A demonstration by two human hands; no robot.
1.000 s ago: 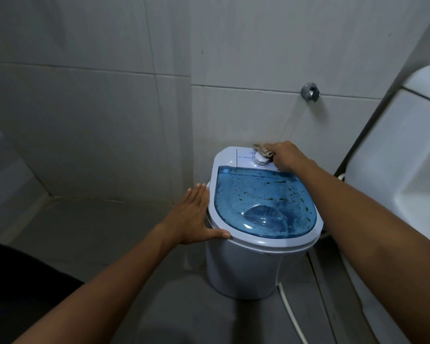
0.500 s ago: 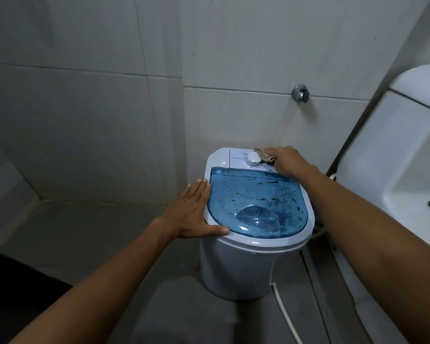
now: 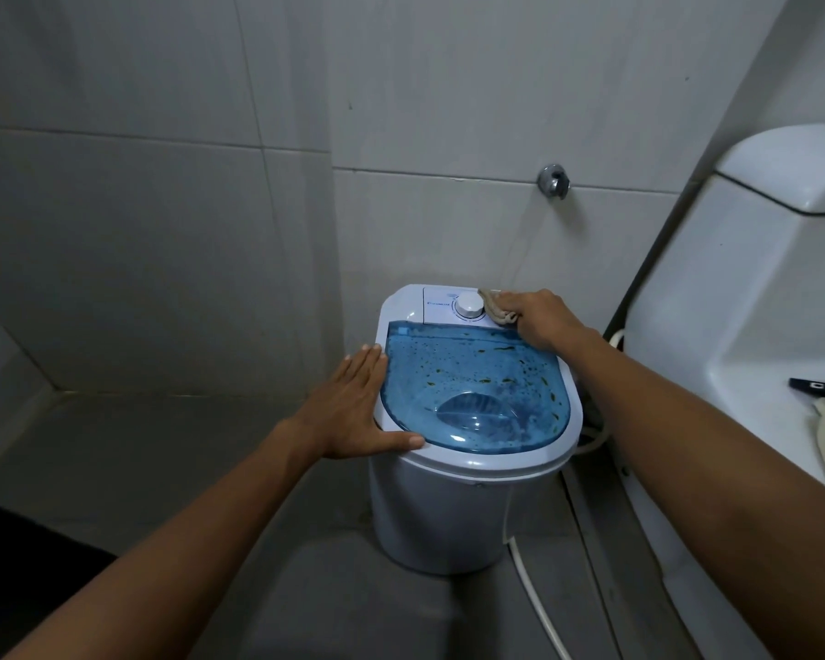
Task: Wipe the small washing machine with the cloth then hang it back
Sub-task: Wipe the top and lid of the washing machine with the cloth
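Forearms, two and bare, reach forward to one small washing machine (image 3: pixel 448 516), a smooth white plastic tub on grey floor with a white hose (image 3: pixel 539 607) trailing past its base, below the right arm. The left hand (image 3: pixel 353 412) lies flat and spread against the rounded left rim, thumb along the front edge, beside the one translucent blue lid (image 3: pixel 472 388), D-shaped and speckled with dark spots. Beyond, the right hand (image 3: pixel 539 321) is closed on one crumpled beige cloth (image 3: pixel 496 307), pressing it on the white panel just right of the single round dial (image 3: pixel 469 304), with glossy wall tiles and one metal tap (image 3: pixel 553 179) above
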